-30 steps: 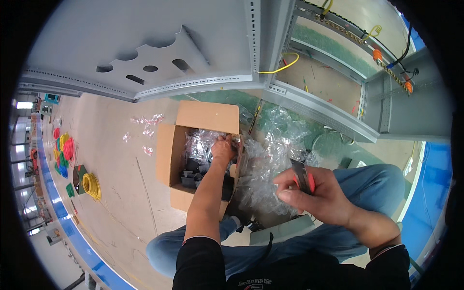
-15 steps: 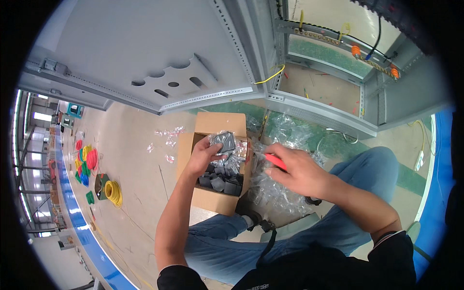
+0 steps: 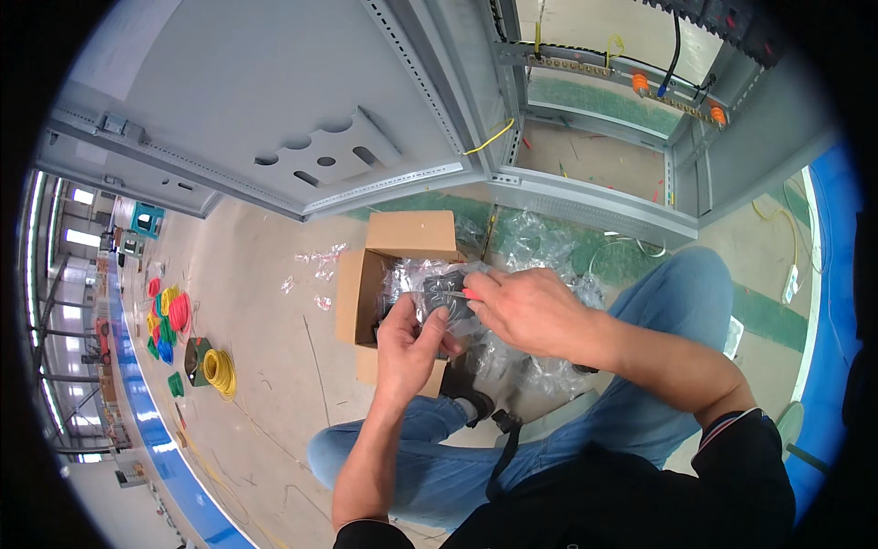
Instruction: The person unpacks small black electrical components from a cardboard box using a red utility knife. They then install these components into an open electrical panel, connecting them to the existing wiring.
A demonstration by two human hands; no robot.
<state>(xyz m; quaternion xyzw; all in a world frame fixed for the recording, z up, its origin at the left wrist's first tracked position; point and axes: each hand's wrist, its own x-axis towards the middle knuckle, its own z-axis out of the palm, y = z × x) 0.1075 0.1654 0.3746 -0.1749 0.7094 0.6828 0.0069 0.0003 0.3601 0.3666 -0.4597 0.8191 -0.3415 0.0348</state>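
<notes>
Over the box, my left hand (image 3: 407, 352) grips a clear plastic bag (image 3: 471, 320) with a dark grey part (image 3: 444, 285) inside. Its thumb presses on the bag's near side. My right hand (image 3: 540, 316) is closed round a slim red-handled tool (image 3: 472, 294), mostly hidden in the fingers. A thin metal tip points left and meets the bagged part; its exact kind is unclear. Below both hands stands an open cardboard box (image 3: 412, 234), with crumpled clear plastic (image 3: 402, 274) in it. My hands and the bag cover most of its contents.
Clear plastic bags (image 3: 540, 247) lie heaped right of the box. A grey metal cabinet (image 3: 594, 206) stands beyond, its large door (image 3: 274, 91) swung out to the left. Coloured wire coils (image 3: 178, 311) and a yellow coil (image 3: 219, 370) lie on the floor at left. My bent knees flank the work.
My left hand has lifted the bagged part nearer to me and to the right. My right hand has moved left, bringing the red tool to the bag. The view has shifted slightly.
</notes>
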